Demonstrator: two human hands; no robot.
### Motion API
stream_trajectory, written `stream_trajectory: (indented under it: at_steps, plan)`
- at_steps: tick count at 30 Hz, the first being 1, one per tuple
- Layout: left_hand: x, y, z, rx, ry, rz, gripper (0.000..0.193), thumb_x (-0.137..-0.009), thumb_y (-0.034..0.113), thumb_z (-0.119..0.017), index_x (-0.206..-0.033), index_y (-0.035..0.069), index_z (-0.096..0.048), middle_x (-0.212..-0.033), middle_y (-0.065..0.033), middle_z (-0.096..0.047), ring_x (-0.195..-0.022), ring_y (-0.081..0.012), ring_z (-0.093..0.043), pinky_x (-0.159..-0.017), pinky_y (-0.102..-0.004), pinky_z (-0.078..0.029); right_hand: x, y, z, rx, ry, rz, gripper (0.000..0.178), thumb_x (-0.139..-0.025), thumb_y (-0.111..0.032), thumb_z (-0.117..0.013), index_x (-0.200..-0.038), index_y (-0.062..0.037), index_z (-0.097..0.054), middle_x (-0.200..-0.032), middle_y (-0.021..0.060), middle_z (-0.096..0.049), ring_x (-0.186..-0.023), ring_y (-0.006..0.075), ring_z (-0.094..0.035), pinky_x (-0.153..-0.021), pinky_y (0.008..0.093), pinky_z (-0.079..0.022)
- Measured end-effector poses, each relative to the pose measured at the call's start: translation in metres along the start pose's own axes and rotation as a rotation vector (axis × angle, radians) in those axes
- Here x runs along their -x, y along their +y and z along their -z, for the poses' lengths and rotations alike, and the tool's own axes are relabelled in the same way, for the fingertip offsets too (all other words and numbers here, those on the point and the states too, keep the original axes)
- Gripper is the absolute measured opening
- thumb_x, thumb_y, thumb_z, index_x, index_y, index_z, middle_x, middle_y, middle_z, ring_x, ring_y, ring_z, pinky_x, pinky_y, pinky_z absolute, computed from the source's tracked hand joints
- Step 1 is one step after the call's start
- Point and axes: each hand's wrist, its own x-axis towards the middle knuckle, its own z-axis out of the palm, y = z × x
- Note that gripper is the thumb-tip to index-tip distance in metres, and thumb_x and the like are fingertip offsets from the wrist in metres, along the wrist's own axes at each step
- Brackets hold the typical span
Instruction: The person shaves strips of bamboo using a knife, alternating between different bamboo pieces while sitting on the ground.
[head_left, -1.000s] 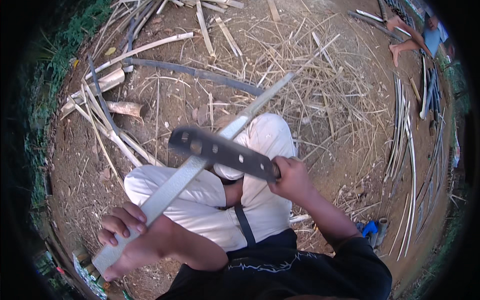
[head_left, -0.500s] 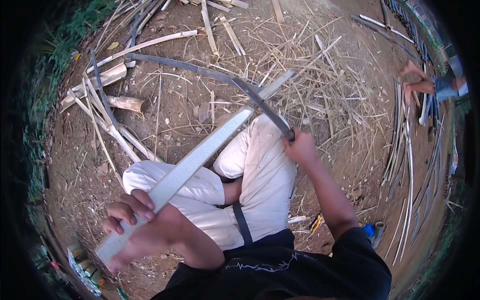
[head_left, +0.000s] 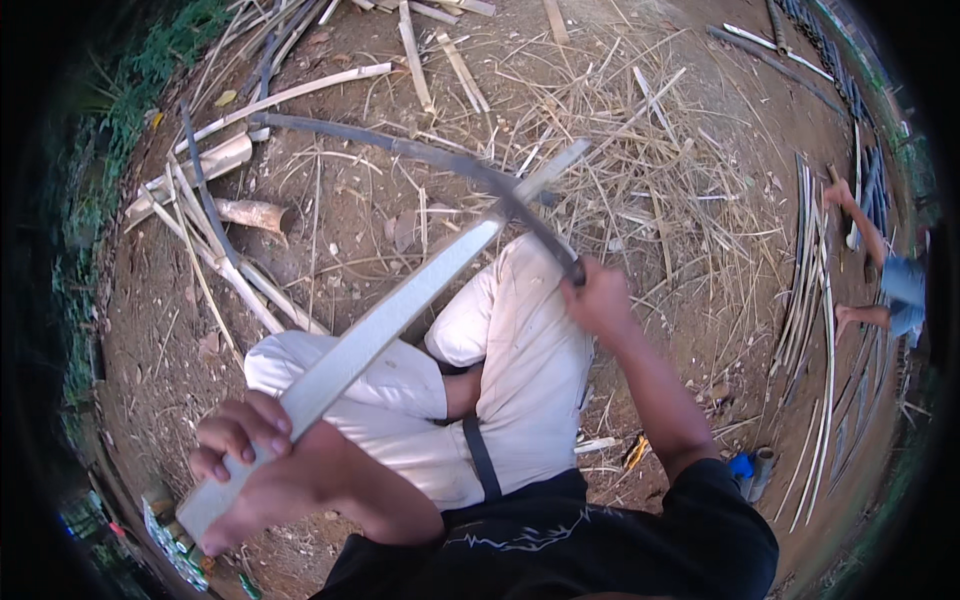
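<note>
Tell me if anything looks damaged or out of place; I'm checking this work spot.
Nothing stands out. The left hand grips a pale bamboo slat; the right hand holds a dark blade against it near its far end. Split strips and shavings litter the dirt.

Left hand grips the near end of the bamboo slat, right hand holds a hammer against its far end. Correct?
Not quite. The left hand does grip the near end of the bamboo slat, but the right hand holds a long dark blade, not a hammer. The head view shows it.
</note>
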Motion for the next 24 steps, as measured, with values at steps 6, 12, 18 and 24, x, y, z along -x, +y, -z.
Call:
stream_trajectory:
  at_steps: [6, 12, 18, 24]
  plan:
    - [-0.005, -0.008, -0.003, 0.02, -0.039, 0.083, 0.08, -0.078, 0.092, -0.031, -0.075, 0.012, -0.043, -0.066, -0.0023, -0.036, -0.048, -0.0113, -0.029, -0.04, -0.0239, -0.024, -0.106, 0.152, -0.007, 0.2, 0.079, -0.279, 0.03, -0.083, -0.03, -0.068, -0.098, -0.0037, -0.068, -0.084, 0.0197, -0.071, -0.08, 0.0404, -0.069, -0.071, 0.0471, -0.056]
    - [-0.023, -0.005, 0.007, -0.092, 0.064, 0.052, 0.086, -0.076, 0.094, -0.02, -0.07, 0.011, -0.04, -0.06, -0.003, -0.034, -0.046, -0.0126, -0.03, -0.041, -0.0261, -0.026, -0.108, 0.098, -0.011, 0.185, 0.003, -0.224, 0.031, -0.083, -0.028, -0.068, -0.099, -0.0008, -0.068, -0.091, 0.0253, -0.069, -0.088, 0.0406, -0.069, -0.084, 0.0493, -0.055]
    - [-0.03, -0.011, 0.012, -0.076, -0.059, 0.061, 0.083, -0.083, 0.089, -0.02, -0.071, 0.01, -0.041, -0.064, -0.0039, -0.036, -0.047, -0.0138, -0.031, -0.041, -0.0274, -0.027, -0.178, 0.183, -0.015, 0.162, -0.019, -0.501, 0.031, -0.082, -0.026, -0.067, -0.099, -0.0006, -0.068, -0.091, 0.0251, -0.069, -0.09, 0.0418, -0.068, -0.083, 0.0497, -0.055]
    - [-0.028, -0.013, 0.006, -0.156, 0.162, 0.084, 0.086, -0.08, 0.09, -0.006, -0.066, 0.011, -0.037, -0.056, -0.0029, -0.031, -0.043, -0.0132, -0.026, -0.038, -0.0266, -0.024, -0.15, 0.13, -0.012, 0.263, 0.077, -0.238, 0.028, -0.082, -0.022, -0.065, -0.095, 0.0017, -0.071, -0.095, 0.0274, -0.069, -0.093, 0.041, -0.068, -0.084, 0.0479, -0.055]
